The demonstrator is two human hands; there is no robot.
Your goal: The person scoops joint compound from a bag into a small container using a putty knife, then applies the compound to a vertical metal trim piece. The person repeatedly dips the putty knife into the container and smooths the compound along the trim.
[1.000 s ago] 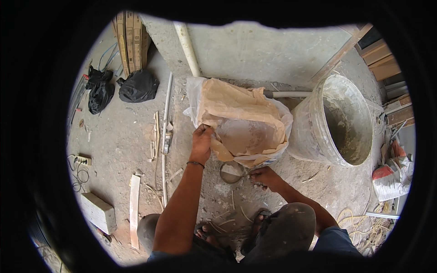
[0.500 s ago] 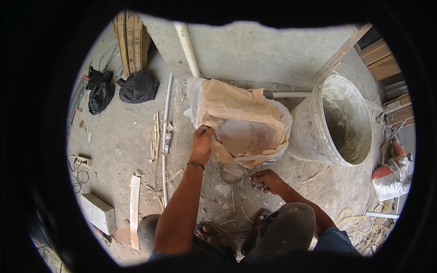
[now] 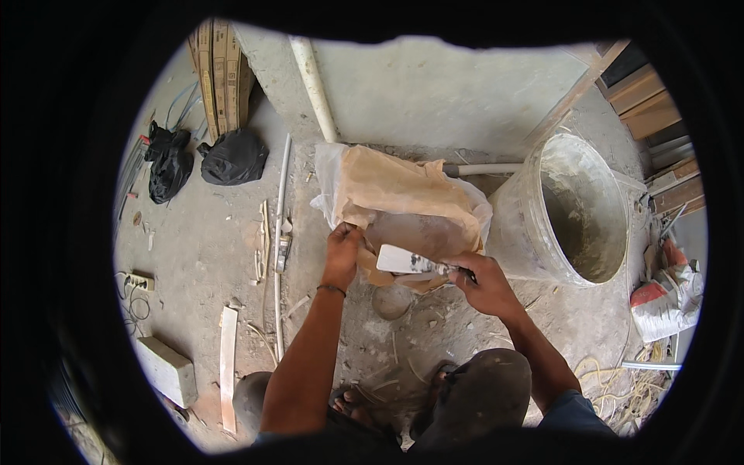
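While your two hands work at one brown paper bag [image 3: 411, 182], the left hand [image 3: 341, 256] has its fingers clamped on the bag's near left edge, and the right hand [image 3: 488, 287] has its fingers closed around the handle of one scraper [image 3: 403, 260]. You have that scraper above the near side of the bag's open mouth; whether its blade touches the paper, you cannot tell from this view.

Around you on the floor [image 3: 209, 256], count one large bucket [image 3: 511, 225] just right of the bag, one round, shallow piece [image 3: 391, 301] just on your side of it, two black plastic bags [image 3: 232, 157] well off to the left, one pale block [image 3: 167, 370], one power strip [image 3: 139, 281], one long pale strip [image 3: 228, 370] near your left knee, and one red-and-white sack [image 3: 666, 302] at far right. One upright pipe [image 3: 313, 89] stands against the wall [image 3: 434, 93] beyond.

Your scraper's pale blade points left, its handle running right into your grip; the long axis lies nearly crosswise to you, the blade end slightly farther away than the handle. Your paper bag also has its long axis crosswise, its right end slanting a little closer to you, and its mouth faces up toward you.
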